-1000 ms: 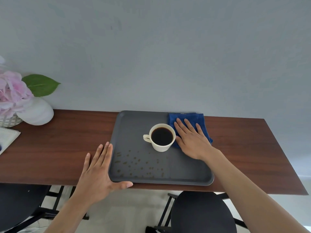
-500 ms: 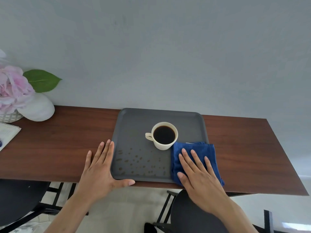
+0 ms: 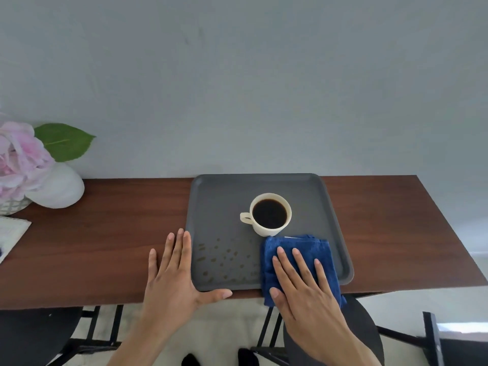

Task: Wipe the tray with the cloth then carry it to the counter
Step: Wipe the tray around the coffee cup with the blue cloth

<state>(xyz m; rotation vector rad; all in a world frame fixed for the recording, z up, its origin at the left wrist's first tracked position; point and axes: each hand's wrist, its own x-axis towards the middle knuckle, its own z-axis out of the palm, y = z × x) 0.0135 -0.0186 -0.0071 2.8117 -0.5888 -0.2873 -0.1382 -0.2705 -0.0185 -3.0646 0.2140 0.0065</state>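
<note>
A dark grey tray (image 3: 224, 204) lies on the wooden table (image 3: 105, 247), its front edge at the table's edge. A cream cup (image 3: 269, 215) of black coffee stands near the tray's middle. Brown spots (image 3: 224, 260) dot the tray's front left area. A folded blue cloth (image 3: 314, 244) covers the front right part and hangs over the front edge. My right hand (image 3: 303, 289) presses flat on the cloth, fingers spread. My left hand (image 3: 169, 281) lies flat on the table against the tray's front left corner, thumb along the front rim.
Pink flowers (image 3: 18, 154) with a green leaf and a white rounded vase (image 3: 58, 188) stand at the table's far left. A notepad (image 3: 10, 233) lies beside them. Black stools (image 3: 364, 326) stand under the table. A grey wall rises behind.
My right hand has dragged the cloth from the tray's far right corner down to the front right, then slightly left. My left hand has stayed at the tray's corner.
</note>
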